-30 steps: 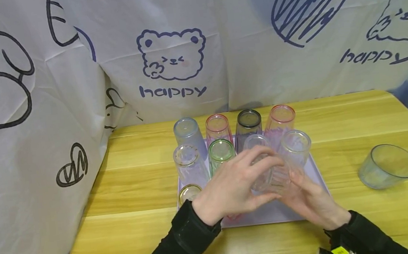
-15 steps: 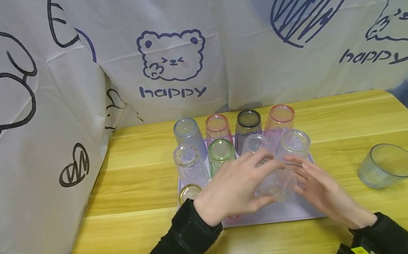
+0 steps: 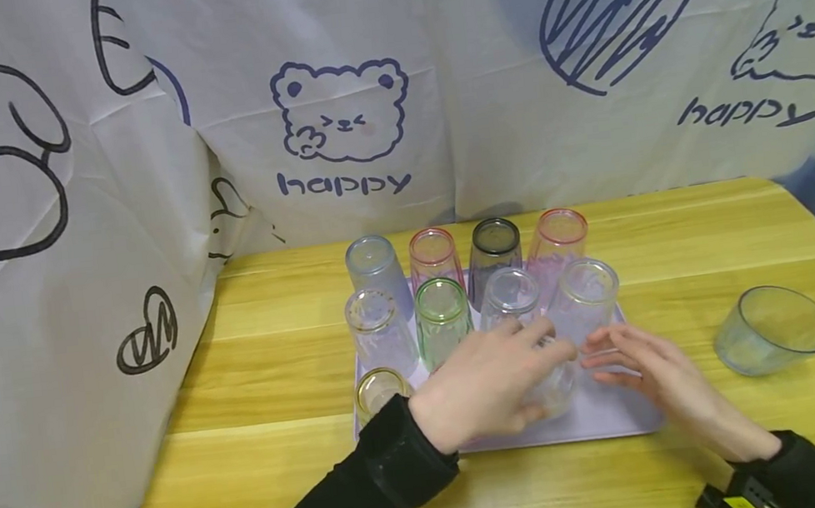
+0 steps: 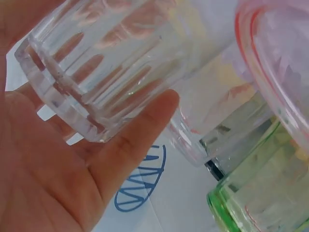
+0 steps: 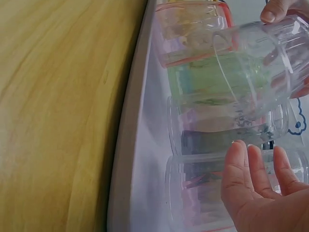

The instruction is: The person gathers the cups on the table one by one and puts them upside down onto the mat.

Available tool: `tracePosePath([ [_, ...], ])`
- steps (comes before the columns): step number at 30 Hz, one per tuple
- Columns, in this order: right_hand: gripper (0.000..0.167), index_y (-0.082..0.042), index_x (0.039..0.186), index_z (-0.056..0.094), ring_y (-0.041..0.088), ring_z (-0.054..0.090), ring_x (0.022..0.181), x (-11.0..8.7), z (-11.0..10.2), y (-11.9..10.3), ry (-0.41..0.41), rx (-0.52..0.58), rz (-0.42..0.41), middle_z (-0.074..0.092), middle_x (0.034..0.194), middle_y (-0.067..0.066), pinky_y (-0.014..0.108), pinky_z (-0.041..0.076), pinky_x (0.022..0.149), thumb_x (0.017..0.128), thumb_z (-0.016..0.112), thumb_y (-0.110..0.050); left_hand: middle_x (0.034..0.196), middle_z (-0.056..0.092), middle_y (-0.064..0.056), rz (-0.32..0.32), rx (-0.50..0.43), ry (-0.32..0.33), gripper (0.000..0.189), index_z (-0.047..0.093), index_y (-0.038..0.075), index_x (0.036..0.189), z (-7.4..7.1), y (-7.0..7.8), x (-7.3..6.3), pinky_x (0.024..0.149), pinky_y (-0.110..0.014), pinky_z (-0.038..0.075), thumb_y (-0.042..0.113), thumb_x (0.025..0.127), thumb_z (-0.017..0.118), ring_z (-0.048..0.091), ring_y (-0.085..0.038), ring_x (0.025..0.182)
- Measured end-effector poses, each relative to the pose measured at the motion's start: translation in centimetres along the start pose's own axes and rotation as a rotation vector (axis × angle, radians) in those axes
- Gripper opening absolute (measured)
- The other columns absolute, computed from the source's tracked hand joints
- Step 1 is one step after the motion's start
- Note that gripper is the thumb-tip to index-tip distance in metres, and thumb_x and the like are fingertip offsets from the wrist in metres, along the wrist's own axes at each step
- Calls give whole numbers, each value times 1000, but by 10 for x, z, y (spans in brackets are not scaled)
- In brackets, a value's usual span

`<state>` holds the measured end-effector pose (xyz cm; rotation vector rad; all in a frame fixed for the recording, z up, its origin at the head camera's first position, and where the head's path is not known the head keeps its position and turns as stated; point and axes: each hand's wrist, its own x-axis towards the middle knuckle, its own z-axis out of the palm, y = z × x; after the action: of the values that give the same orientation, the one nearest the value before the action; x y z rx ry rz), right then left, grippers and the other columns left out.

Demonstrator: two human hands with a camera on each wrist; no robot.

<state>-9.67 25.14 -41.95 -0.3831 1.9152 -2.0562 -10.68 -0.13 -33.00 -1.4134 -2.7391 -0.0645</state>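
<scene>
My left hand [image 3: 485,379] grips a clear ribbed glass [image 4: 106,63] around its thick base. In the right wrist view this glass has its mouth turned down, a little tilted, above the front of the lilac tray [image 3: 608,420]. To the right of it, my right hand [image 3: 667,379] hovers with relaxed fingers, apart from the glass. Behind the hands stand a green glass [image 3: 445,329] and two clear glasses, one in the middle [image 3: 510,297] and one at the right [image 3: 585,301], all bottom up. A red-rimmed glass [image 5: 193,34] is mostly hidden behind my left hand in the head view.
The back row holds blue [image 3: 373,266], pink [image 3: 434,255], black [image 3: 496,256] and red-rimmed [image 3: 562,240] glasses. At the left are a speckled clear glass [image 3: 379,333] and a yellow-rimmed one [image 3: 380,391]. A wider glass bowl [image 3: 775,334] sits on the wooden table.
My right hand has come off the clear glass and moved right. My left hand has kept the glass and lowered it slightly toward the front of the tray.
</scene>
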Motion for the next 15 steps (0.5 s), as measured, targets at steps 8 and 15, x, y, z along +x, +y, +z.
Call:
tracePosePath([
  [8, 34, -18, 118, 65, 6, 70, 101, -1, 1, 6, 25, -48, 25, 70, 113, -12, 22, 58, 86, 111, 32, -19, 112, 63, 7, 3, 101, -78, 50, 61, 29, 124, 12, 6, 5, 68, -25, 55, 41, 80, 82, 65, -16, 90],
  [15, 33, -19, 117, 66, 6, 70, 100, -2, 0, 11, 30, -58, 50, 70, 112, -12, 23, 59, 85, 111, 33, -20, 117, 64, 6, -15, 132, -148, 48, 60, 30, 125, 25, 10, 10, 69, -25, 55, 37, 82, 80, 65, -16, 90],
])
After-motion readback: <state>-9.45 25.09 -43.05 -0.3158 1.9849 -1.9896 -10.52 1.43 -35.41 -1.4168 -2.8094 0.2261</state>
